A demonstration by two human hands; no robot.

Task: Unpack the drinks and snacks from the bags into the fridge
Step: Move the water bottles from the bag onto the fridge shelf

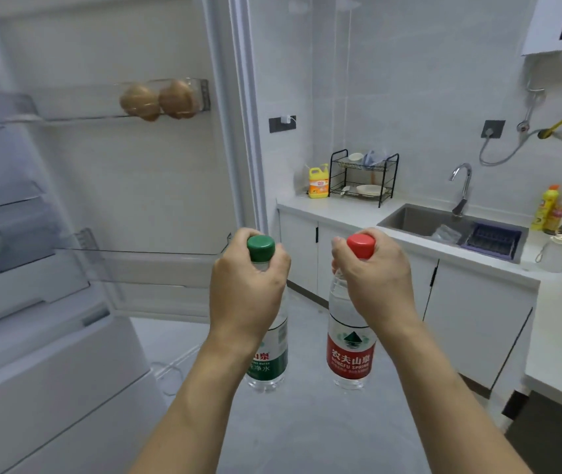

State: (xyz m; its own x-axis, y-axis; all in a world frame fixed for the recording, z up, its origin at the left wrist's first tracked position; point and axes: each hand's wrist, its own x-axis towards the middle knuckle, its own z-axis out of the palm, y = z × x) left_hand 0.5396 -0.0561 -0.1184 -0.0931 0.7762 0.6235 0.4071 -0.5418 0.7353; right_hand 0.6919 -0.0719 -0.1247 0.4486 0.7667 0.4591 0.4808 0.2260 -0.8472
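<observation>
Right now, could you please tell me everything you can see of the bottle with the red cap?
The red-capped bottle is clear plastic, seemingly full of water, with a red label showing a green-and-white emblem and white lettering. It hangs upright above the grey floor, gripped at its neck by the right hand, whose fingers curl just under the cap. It touches nothing else.

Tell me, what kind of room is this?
It looks like a small home kitchen. There is an open white fridge door with brown eggs on its shelf, a steel sink with a curved silver tap, and a black wire dish rack on the grey counter.
</observation>
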